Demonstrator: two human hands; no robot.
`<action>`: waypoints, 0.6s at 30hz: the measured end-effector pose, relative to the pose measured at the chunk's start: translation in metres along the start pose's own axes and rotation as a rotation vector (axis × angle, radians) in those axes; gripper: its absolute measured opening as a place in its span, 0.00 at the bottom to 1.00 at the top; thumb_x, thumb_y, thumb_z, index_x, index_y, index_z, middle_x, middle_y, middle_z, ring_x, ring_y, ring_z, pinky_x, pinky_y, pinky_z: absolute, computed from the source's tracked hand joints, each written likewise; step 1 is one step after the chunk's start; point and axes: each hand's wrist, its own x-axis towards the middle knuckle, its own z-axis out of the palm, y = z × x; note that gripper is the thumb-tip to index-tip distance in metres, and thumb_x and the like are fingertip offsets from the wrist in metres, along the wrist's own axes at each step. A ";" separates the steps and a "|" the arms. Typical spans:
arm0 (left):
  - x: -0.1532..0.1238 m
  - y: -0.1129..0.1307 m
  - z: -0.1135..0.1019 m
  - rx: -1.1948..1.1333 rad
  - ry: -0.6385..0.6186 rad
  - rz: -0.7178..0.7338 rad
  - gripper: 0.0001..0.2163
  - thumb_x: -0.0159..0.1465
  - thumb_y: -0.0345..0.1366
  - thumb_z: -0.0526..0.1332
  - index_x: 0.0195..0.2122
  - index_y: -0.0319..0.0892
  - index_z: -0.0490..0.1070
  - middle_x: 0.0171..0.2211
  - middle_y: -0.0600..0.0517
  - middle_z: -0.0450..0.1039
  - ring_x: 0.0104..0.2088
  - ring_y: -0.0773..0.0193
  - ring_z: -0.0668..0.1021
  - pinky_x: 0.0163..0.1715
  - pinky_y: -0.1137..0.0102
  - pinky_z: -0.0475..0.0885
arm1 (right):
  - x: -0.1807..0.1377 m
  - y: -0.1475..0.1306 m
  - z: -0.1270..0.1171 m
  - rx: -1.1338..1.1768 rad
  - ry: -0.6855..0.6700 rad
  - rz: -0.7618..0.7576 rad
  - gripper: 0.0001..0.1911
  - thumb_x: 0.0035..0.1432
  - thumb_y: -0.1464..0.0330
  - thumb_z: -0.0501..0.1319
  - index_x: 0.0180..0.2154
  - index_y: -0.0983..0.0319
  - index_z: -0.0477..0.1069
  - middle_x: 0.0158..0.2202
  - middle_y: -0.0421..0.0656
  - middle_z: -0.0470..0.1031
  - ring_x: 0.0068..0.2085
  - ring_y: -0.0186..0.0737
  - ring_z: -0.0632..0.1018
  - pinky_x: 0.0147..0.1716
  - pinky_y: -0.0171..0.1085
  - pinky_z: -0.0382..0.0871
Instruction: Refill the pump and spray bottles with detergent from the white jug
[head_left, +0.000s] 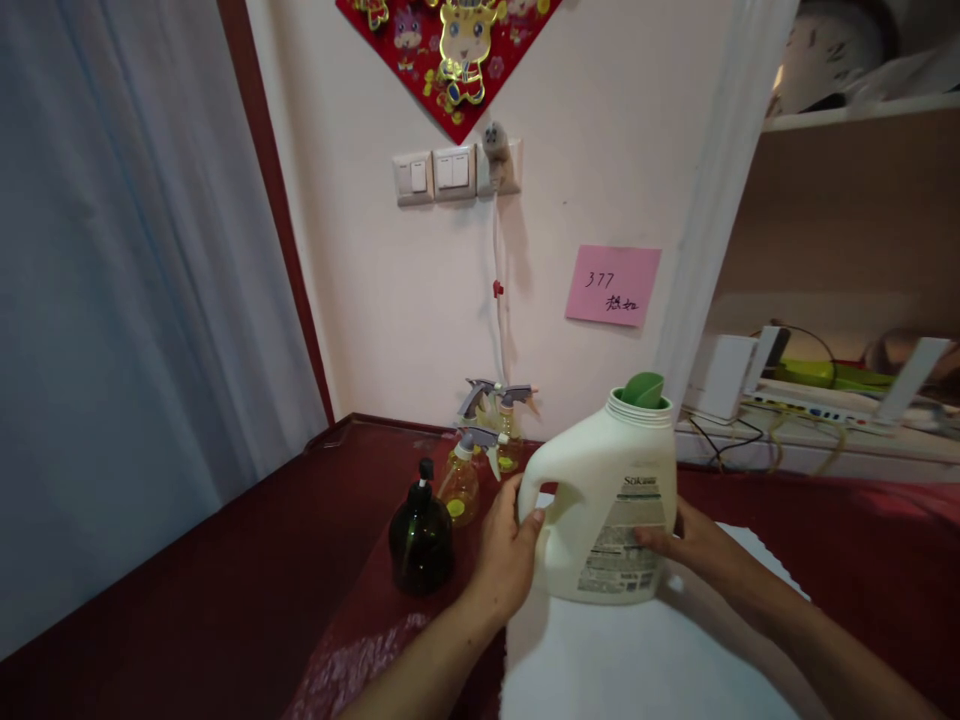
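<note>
A large white detergent jug [585, 460] with a printed back label and a green pour spout [643, 390] at its uncapped mouth is upright over a white sheet [577, 660]. My left hand [507, 550] is wrapped round its handle. On the other side, my right hand [686, 540] grips the jug's body, thumb on the label and fingers hidden behind. Whether the jug's base touches the sheet I cannot tell. Left of the jug stand a dark pump bottle [421, 545] and a clear spray bottle [461, 490] with a grey trigger head.
More spray bottles [508, 440] stand against the wall behind. A cable hangs from a plug [495, 155] beside the switches. On the right, a white router [817, 405] with wires sits on a shelf. The table [360, 470] is dark red; a curtain [135, 250] hangs left.
</note>
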 end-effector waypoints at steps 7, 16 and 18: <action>0.000 -0.006 -0.001 0.085 0.007 -0.007 0.19 0.61 0.30 0.59 0.54 0.42 0.71 0.50 0.45 0.78 0.50 0.51 0.77 0.53 0.58 0.68 | -0.001 0.008 -0.002 0.004 0.027 0.007 0.35 0.50 0.48 0.73 0.54 0.60 0.71 0.57 0.55 0.82 0.55 0.64 0.82 0.54 0.57 0.77; -0.003 0.007 -0.005 0.139 0.002 0.063 0.17 0.61 0.29 0.59 0.52 0.43 0.74 0.47 0.47 0.78 0.48 0.52 0.77 0.50 0.60 0.67 | -0.003 0.008 -0.002 -0.014 0.106 -0.043 0.34 0.49 0.48 0.74 0.51 0.59 0.73 0.53 0.53 0.84 0.53 0.64 0.83 0.52 0.57 0.79; -0.005 0.012 -0.005 0.141 -0.007 0.071 0.18 0.61 0.29 0.59 0.52 0.44 0.74 0.47 0.48 0.78 0.48 0.53 0.77 0.50 0.61 0.67 | -0.007 0.006 -0.006 -0.044 0.119 -0.057 0.33 0.49 0.47 0.73 0.51 0.58 0.73 0.54 0.53 0.84 0.53 0.64 0.83 0.53 0.58 0.79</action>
